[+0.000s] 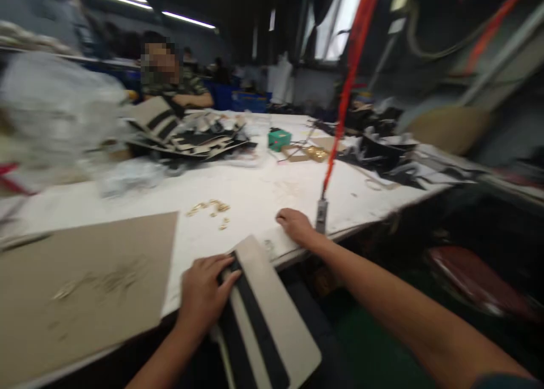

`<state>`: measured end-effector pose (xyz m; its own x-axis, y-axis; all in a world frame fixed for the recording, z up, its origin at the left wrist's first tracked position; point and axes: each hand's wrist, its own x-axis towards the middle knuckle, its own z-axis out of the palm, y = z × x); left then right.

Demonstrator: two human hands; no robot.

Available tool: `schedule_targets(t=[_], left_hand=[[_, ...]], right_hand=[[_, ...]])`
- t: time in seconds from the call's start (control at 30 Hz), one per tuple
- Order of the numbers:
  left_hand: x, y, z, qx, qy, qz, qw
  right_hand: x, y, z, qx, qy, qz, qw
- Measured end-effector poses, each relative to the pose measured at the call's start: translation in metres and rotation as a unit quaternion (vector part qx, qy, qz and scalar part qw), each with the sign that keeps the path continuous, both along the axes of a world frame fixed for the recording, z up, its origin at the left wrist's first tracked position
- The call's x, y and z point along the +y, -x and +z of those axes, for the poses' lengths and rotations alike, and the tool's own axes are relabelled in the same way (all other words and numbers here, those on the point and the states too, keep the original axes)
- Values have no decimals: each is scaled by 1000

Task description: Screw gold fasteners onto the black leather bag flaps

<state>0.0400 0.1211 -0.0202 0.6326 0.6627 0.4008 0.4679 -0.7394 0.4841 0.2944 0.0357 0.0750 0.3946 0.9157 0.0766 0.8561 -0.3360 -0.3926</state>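
Note:
A beige panel with black stripes [263, 321], perhaps a bag piece, leans over the table's near edge. My left hand [203, 290] is closed on its upper left side, the thumb and fingers lying over a black stripe. My right hand [295, 226] rests over the white table near the edge, fingers curled in. Whatever it may hold is hidden and blurred. Just right of that hand, a grey metal tool [322, 214] hangs from a red cord [343, 100]. Small gold-coloured metal pieces [219, 206] lie scattered on the table beyond my left hand.
A brown board [140, 236] with small bits on it covers the table's left. Farther back are striped pieces [199, 142], a green box [279, 140], gold parts [317, 153] and black scraps [382, 151]. A person [182, 92] sits across the table. Clear plastic bags [59, 106] stand left.

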Motion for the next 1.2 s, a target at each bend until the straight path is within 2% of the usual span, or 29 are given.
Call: schedule_targets(t=[0.1, 0.17, 0.27, 0.33, 0.47, 0.6, 0.87, 1.0, 1.1, 1.2], left_hand=[[-3, 8, -4, 53, 32, 44, 997], [-6, 5, -5, 50, 58, 55, 996], [-13, 4, -4, 32, 82, 54, 995], [-16, 6, -5, 21, 87, 46, 995], [-13, 9, -10, 10, 81, 37, 996], [-12, 9, -12, 9, 74, 35, 997], [-12, 10, -12, 8, 72, 31, 997], [-12, 10, -11, 9, 66, 32, 997], [-12, 9, -10, 7, 62, 32, 997], [-12, 9, -10, 9, 59, 33, 998]], right_hand=[[17, 16, -36, 91, 16, 61, 994], [17, 32, -50, 138, 17, 103, 985], [9, 54, -57, 202, -28, 167, 965], [7, 62, -60, 209, -57, 202, 955], [14, 67, -72, 171, -42, 249, 952], [18, 68, -84, 166, -32, 265, 949], [19, 75, -88, 177, -27, 210, 961], [25, 76, -82, 201, 17, 169, 965], [30, 74, -79, 213, 41, 181, 959], [31, 71, -79, 202, 31, 214, 955]])
